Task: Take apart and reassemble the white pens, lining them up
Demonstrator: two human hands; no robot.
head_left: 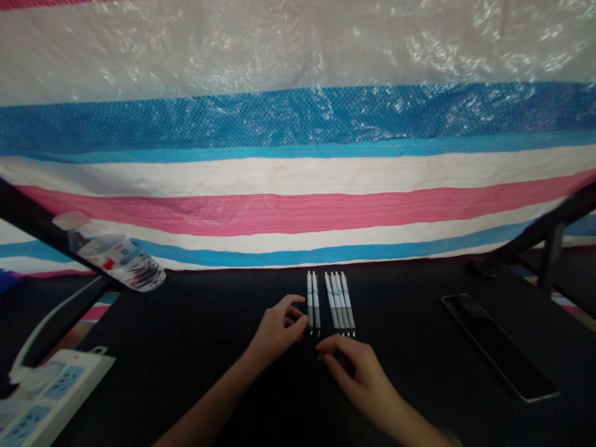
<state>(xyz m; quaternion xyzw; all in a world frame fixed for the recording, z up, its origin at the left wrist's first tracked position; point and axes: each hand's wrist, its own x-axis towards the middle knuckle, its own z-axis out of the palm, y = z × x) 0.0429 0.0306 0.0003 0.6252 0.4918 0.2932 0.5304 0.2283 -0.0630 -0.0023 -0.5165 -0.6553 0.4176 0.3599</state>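
Observation:
On the black table, white-and-grey pens lie side by side in two groups, tips toward me. Two pens (313, 303) form the left group, and several pens (339, 304) form the right one, with a narrow gap between the groups. My left hand (280, 328) is just left of the pair, thumb and index finger apart, holding nothing I can see. Below the pens' tips rests my right hand (352, 366), its fingers curled and thumb close to them; whether anything is between them is hidden.
A black phone (500, 347) lies at the right of the table (209, 304). At the left are a tilted clear bottle (121, 259) and a white power strip (60, 388) with a cable. A striped sheet (298, 214) hangs behind, between black frame bars.

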